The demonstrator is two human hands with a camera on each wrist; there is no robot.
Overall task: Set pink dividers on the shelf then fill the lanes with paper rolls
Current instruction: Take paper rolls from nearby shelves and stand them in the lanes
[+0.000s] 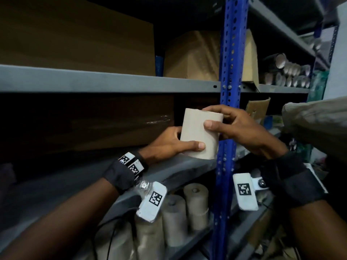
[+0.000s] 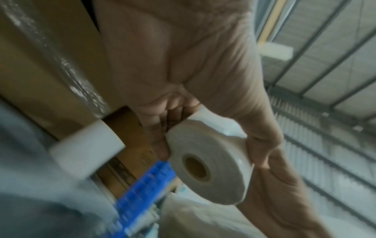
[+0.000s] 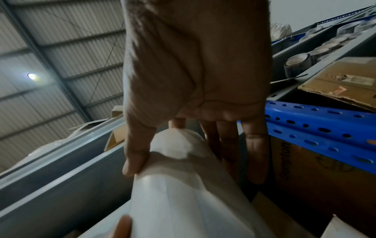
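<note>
Both hands grip one paper roll (image 1: 201,134) upright in front of the grey shelf (image 1: 178,169), beside a blue upright post (image 1: 228,91). The left hand (image 1: 167,145) wraps its lower part, thumb across the front; the right hand (image 1: 242,128) pinches the upper edge between thumb and fingers (image 3: 254,145). More rolls (image 1: 180,212) stand on the shelf below.

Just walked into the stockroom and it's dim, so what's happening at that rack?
A person holds one paper roll upright in both hands: the left hand grips its lower part, the right hand its top. The roll sits at the front edge of the grey shelf, beside the blue upright. More rolls stand on the shelf below. No pink dividers show.
</note>
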